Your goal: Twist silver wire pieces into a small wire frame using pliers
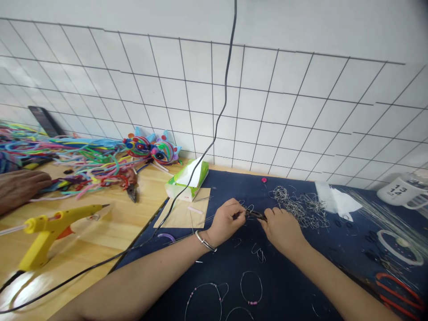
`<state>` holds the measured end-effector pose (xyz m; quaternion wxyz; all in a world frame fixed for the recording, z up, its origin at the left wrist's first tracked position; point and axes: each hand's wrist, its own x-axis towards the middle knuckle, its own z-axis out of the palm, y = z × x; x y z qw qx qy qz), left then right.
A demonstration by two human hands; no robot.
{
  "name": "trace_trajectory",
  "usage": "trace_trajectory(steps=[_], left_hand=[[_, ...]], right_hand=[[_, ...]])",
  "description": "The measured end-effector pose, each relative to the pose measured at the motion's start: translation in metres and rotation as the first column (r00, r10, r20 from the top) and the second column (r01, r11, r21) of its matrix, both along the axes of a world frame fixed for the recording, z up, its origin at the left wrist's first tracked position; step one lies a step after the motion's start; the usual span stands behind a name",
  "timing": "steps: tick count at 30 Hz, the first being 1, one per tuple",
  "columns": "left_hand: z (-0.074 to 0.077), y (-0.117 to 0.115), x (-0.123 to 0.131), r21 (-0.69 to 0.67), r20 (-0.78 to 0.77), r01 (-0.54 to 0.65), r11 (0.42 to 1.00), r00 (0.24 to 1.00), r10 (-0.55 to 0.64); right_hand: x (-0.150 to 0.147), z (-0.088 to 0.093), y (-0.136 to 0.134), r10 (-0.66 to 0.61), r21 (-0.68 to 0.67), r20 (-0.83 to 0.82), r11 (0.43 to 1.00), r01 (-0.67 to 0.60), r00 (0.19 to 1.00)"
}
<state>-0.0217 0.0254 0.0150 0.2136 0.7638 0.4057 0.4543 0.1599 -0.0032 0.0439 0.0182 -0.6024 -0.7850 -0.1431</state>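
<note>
My left hand (pixel 227 224), with a silver bangle (pixel 204 241) at the wrist, is closed in a pinch on thin metal wire (pixel 250 207), which loops out beside the fingertips. Wrapped round the handles of dark pliers (pixel 257 214), my right hand (pixel 283 229) holds their jaws against the wire between both hands. Fine detail at the jaws is too small to make out. Below on the dark blue mat lie a bent wire piece (pixel 259 254) and wire rings with pink beads, one beaded ring (pixel 251 288) nearest the right forearm.
A tangled wire heap (pixel 302 207), straight wires (pixel 384 216), a white mug (pixel 397 191) and orange-handled scissors (pixel 397 292) lie right. A tissue pack (pixel 187 178), yellow glue gun (pixel 50 227) and colourful pipe cleaners (pixel 90 162) lie left, near another person's hand (pixel 23 187). A black cord (pixel 222 107) hangs across.
</note>
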Motion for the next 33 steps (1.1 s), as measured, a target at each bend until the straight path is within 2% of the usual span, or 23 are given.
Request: trace_trajectory(steps=[13, 19, 33], left_hand=[[-0.011, 0.003, 0.002, 0.116, -0.157, -0.101, 0.988, 0.981, 0.118], [-0.01, 0.004, 0.002, 0.15, -0.201, -0.13, 0.98, 0.967, 0.159], [-0.009, 0.002, 0.001, 0.149, -0.223, -0.085, 0.985, 0.968, 0.117]], right_hand=[[-0.007, -0.009, -0.003, -0.01, 0.038, 0.007, 0.999, 0.01, 1.0], [-0.008, -0.013, -0.003, -0.015, 0.081, 0.02, 0.997, 0.013, 1.0], [-0.008, -0.02, -0.003, 0.003, 0.097, 0.049, 0.995, -0.007, 0.999]])
